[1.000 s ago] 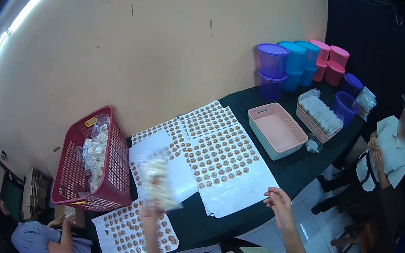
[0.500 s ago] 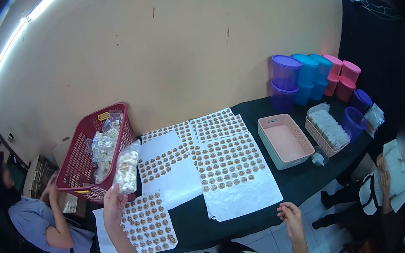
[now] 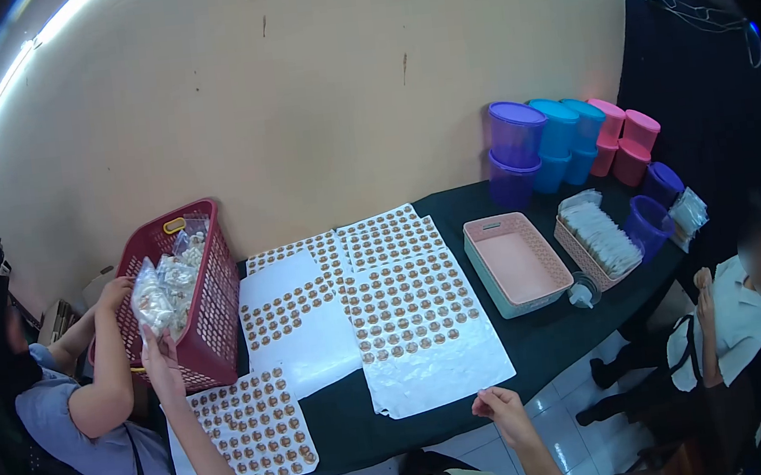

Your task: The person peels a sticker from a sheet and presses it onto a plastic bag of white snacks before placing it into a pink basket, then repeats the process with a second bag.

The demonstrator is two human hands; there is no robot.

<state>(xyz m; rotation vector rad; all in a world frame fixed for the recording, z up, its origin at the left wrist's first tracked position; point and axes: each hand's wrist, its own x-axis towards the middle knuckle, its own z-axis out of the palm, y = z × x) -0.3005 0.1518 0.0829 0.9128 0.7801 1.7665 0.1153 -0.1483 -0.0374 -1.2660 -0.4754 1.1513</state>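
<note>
My left hand (image 3: 161,358) grips the lower end of a clear plastic bag of whitish pieces (image 3: 152,303). Bag and fingers are over the opening of a burgundy plastic basket (image 3: 225,295), where more clear bags (image 3: 195,241) lie. Just below the basket lies a small sheet of round brown stickers (image 3: 257,427). My right hand (image 3: 505,412) is at the table's front edge, beside the corner of a larger sticker sheet (image 3: 437,375). Its thumb and fingertips are pinched together; whether anything tiny is between them I cannot make out.
At the left a co-worker (image 3: 82,399) reaches to the basket's far-left rim. A pink basket (image 3: 564,290), a basket of white packets (image 3: 601,235) and stacked purple, blue and pink tubs (image 3: 517,123) stand on the right. Another person (image 3: 719,322) stands beyond the table's right end.
My left hand has carried the bag left, from beside the basket to over its opening. My right hand has shifted left. The co-worker's hand has moved up to the basket rim.
</note>
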